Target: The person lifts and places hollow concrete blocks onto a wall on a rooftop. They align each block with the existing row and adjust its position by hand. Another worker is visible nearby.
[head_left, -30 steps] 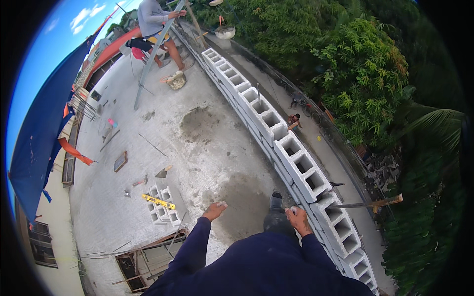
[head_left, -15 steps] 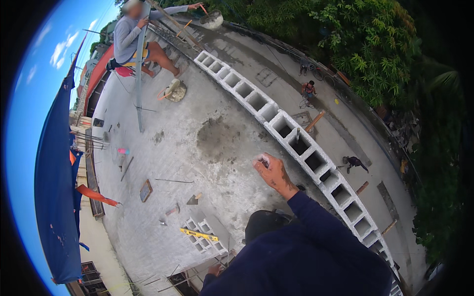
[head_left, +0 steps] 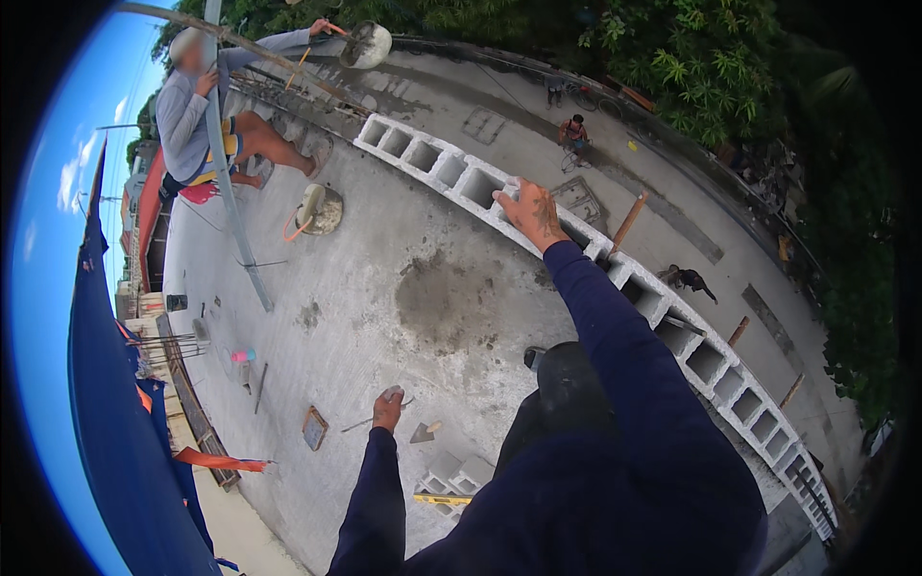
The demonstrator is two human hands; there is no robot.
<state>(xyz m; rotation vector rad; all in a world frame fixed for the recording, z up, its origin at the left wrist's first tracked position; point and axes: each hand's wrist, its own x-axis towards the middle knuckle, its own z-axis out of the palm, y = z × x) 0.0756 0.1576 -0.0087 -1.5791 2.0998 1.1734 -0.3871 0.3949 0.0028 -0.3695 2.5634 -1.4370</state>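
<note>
My right hand (head_left: 527, 213) grips the top edge of a hollow concrete block (head_left: 480, 189) in the long parapet wall, its fingers curled over the rim. My left hand (head_left: 387, 410), fingers curled, is out above the concrete slab (head_left: 355, 336); whether it holds anything is too small to tell. Behind it lies a thin steel rod (head_left: 356, 423), with a trowel (head_left: 422, 433) to its right. Below are loose blocks (head_left: 447, 468) with a yellow spirit level (head_left: 440, 498), partly hidden by my body.
A co-worker (head_left: 187, 125) sits at the upper left by a metal bar (head_left: 230, 202), holding out a bucket (head_left: 365, 46); another bucket (head_left: 317, 210) stands nearby. Beyond the wall is a drop to a lane (head_left: 701, 230) with several people. A blue tarp (head_left: 110, 384) hangs at left.
My right hand has moved forward and up onto the block wall. My left hand has come back into fuller view. The co-worker now reaches out with a bucket. The view has turned.
</note>
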